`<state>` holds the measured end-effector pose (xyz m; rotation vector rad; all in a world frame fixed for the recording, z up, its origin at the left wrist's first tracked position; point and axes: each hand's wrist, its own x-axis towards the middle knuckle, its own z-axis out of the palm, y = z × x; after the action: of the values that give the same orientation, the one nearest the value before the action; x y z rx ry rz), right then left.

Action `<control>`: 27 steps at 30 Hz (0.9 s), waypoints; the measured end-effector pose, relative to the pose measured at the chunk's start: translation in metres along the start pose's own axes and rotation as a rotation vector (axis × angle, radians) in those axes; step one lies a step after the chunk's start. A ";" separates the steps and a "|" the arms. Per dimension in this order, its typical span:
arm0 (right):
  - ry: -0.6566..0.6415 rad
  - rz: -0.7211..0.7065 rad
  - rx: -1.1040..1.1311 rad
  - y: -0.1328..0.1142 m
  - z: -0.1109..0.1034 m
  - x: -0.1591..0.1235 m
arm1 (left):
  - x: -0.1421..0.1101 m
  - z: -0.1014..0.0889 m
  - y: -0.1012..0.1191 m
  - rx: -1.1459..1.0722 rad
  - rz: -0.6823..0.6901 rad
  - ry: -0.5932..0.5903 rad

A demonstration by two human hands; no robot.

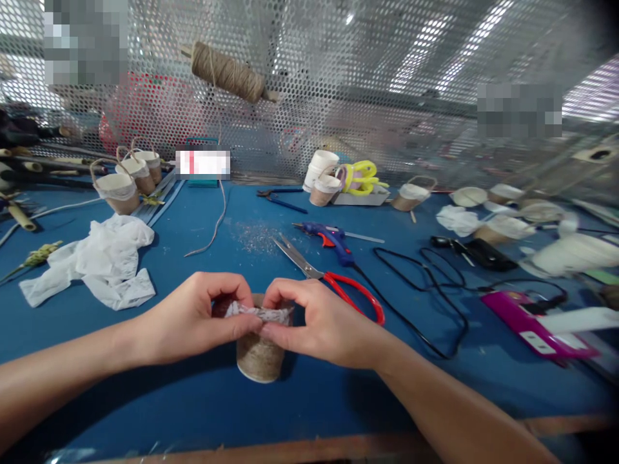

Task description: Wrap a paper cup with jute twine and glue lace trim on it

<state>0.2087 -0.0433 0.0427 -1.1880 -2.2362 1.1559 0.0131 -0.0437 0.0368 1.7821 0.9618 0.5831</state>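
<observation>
A small cup wrapped in brown twine [258, 358] is held above the blue table [290, 399], near its front edge. A strip of white lace [258, 314] lies along the cup's rim. My left hand [203, 319] pinches the lace and rim from the left, fingers closed. My right hand [319, 322] pinches the same strip from the right, thumb and forefinger pressed together. Red-handled scissors [333, 281] lie just behind my right hand.
A blue glue gun [333, 238] with a black cord [425, 303] lies mid-table. Crumpled white cloth [97, 261] sits left. Finished twine baskets [126, 180] stand back left, more cups [324, 177] back centre. A twine spool [227, 72] hangs on the mesh screen. A pink box [536, 325] lies right.
</observation>
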 end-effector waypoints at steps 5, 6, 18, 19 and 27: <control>-0.021 0.015 -0.010 0.003 0.001 0.001 | -0.002 -0.002 -0.003 0.072 0.200 0.033; -0.019 0.010 -0.017 0.003 0.001 0.001 | -0.002 -0.002 -0.004 0.075 0.222 0.019; -0.035 -0.015 -0.019 0.003 -0.001 0.000 | 0.005 -0.006 -0.010 -0.033 0.094 -0.042; -0.033 -0.022 -0.027 0.003 -0.001 0.000 | 0.005 -0.006 -0.012 -0.031 0.072 -0.051; 0.054 -0.123 -0.026 0.001 -0.007 -0.001 | 0.006 -0.005 -0.016 -0.024 0.042 -0.065</control>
<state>0.2144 -0.0397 0.0461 -1.0617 -2.2557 1.0387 0.0068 -0.0331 0.0239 1.7928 0.8716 0.5578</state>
